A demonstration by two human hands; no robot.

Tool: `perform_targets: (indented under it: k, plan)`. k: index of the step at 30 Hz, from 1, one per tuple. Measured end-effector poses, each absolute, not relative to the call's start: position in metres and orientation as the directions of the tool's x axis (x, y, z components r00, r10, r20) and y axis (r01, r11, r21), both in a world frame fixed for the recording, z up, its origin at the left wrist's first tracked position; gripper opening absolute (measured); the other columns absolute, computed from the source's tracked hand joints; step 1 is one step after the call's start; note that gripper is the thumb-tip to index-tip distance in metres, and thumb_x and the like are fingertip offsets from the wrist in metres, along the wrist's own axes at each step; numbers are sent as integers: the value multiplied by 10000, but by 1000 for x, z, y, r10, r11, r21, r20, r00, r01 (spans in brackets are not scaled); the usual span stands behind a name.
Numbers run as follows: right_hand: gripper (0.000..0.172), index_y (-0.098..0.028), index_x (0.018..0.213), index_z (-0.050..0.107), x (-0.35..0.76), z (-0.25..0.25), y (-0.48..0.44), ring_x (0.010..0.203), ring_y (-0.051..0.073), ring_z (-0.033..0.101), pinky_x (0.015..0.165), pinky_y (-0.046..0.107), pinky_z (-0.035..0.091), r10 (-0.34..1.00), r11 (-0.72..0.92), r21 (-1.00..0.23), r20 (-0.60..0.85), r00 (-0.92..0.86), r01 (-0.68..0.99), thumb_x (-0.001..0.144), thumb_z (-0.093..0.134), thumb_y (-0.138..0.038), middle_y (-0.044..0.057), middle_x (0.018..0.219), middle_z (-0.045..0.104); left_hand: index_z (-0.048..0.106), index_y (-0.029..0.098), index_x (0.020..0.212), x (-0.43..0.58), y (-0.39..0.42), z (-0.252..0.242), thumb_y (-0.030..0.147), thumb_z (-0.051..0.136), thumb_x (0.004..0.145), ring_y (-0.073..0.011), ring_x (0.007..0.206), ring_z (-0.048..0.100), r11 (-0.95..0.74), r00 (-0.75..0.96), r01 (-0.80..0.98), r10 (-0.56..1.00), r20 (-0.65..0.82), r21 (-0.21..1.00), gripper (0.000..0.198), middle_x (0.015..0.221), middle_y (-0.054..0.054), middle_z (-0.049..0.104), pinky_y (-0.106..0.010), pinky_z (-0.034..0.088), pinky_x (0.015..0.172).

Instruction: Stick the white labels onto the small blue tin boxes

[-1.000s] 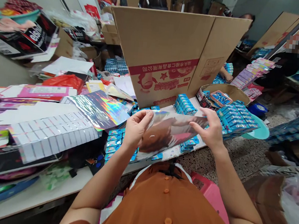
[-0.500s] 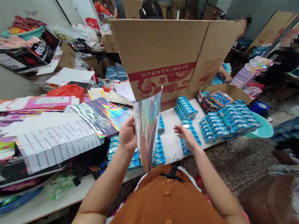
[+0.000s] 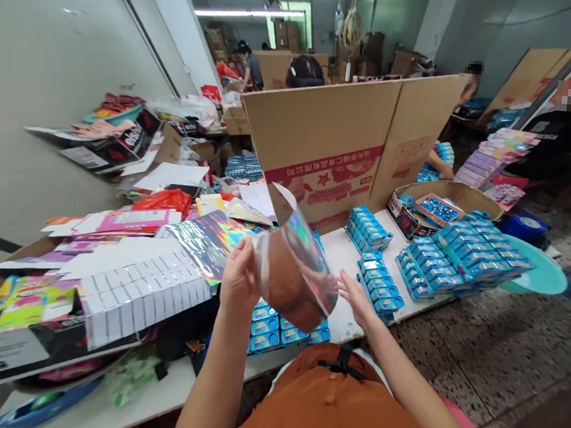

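**Q:** How is the holographic film sheet (image 3: 295, 268) held?

**A:** The sheet is pinched at its left edge between the thumb and fingers of the left hand (image 3: 243, 273). It is raised above the table in front of the torso, curled and tilted.

**Q:** What is the state of the right hand (image 3: 358, 299)?

**A:** The hand is open, with the fingers spread wide and nothing held. It is positioned just beside the sheet's lower right edge. Contact between the two cannot be confirmed.

**Q:** What is located around the hands?

**A:** Rows of blue-and-white boxes (image 3: 376, 285) are laid on the white worktable (image 3: 341, 259) near the right hand, and more of them are placed below the sheet. Further holographic sheets (image 3: 208, 240) and a white die-cut card sheet (image 3: 141, 298) are piled to the left.

**Q:** What is positioned beyond the worktable's working area?

**A:** A flattened, red-printed cardboard carton (image 3: 321, 150) is stood upright at the far side. A co-worker's forearm (image 3: 437, 164) is visible beyond the carton's right end.
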State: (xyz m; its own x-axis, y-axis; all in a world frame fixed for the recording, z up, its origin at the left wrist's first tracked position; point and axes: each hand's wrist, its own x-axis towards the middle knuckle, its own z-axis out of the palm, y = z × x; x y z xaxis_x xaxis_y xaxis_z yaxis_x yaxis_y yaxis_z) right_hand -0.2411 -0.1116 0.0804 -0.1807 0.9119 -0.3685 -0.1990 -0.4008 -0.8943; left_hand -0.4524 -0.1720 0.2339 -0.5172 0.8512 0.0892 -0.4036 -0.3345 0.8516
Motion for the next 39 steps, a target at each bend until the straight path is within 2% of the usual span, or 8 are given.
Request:
perform_targets:
  k: [5, 8, 11, 15, 24, 29, 34, 39]
  plan:
    - [510, -219, 1237, 535, -223, 141, -105, 1162, 254, 525, 1015, 448, 386, 974, 222, -964, 226, 11, 145, 783, 651, -421, 100, 1288, 553, 564, 162, 713, -442, -177, 244, 344, 723, 722, -49, 515, 436, -302, -441, -230, 880, 178, 925, 242, 592, 51, 485, -157, 359, 514]
    - [456, -229, 1232, 555, -222, 197, -109, 1215, 262, 489, 1057, 469, 360, 757, 651, -720, 639, -134, 243, 799, 654, -332, 88, 1280, 561, 584, 151, 718, -430, -178, 246, 352, 712, 739, -58, 538, 430, -233, -356, -149, 919, 167, 961, 240, 610, 36, 504, -169, 348, 525]
    - [473, -243, 1240, 558, -229, 233, -111, 1191, 256, 513, 1044, 459, 388, 533, 846, -489, 780, -329, 213, 787, 681, -305, 79, 1247, 592, 587, 151, 706, -419, -178, 244, 376, 714, 731, -70, 565, 460, -172, -309, -122, 942, 128, 977, 260, 636, 25, 545, -183, 373, 560]
    - [378, -243, 1201, 587, -240, 237, -111, 1025, 208, 605, 933, 391, 467, 458, 882, -448, 743, -488, 147, 832, 642, -299, 59, 1098, 673, 602, 152, 728, -411, -180, 236, 378, 705, 742, -81, 602, 501, -149, -272, -124, 956, 111, 981, 248, 673, 14, 585, -190, 399, 598]
    - [93, -187, 830, 686, -246, 224, -126, 745, 139, 606, 689, 257, 469, 719, 592, -804, 493, -490, 61, 810, 664, -275, 22, 790, 672, 597, 146, 712, -398, -185, 223, 375, 686, 759, -107, 657, 550, -154, -323, -5, 935, 144, 988, 250, 688, -4, 613, -207, 433, 652]
    - [96, -179, 766, 695, -250, 215, -137, 687, 118, 585, 666, 236, 457, 730, 515, -857, 458, -507, -33, 810, 654, -254, 4, 725, 656, 667, 172, 953, -403, -192, 221, 388, 651, 786, -148, 761, 604, -143, -203, 86, 966, 158, 986, 273, 822, -33, 661, -245, 470, 720]
    - [54, -181, 802, 693, -255, 194, -147, 758, 118, 617, 769, 238, 456, 685, 552, -833, 484, -544, -47, 801, 664, -226, 2, 797, 691, 705, 192, 843, -417, -207, 209, 327, 644, 797, -174, 865, 605, -218, -104, 277, 961, 255, 936, 155, 885, -40, 672, -281, 466, 835]
    - [137, -166, 816, 681, -253, 186, -152, 780, 111, 629, 759, 214, 453, 720, 471, -881, 416, -555, -49, 832, 646, -297, 8, 824, 694, 698, 211, 959, -424, -220, 199, 310, 703, 742, -197, 902, 619, -88, -103, 231, 988, 114, 969, 238, 946, -40, 683, -295, 480, 827]
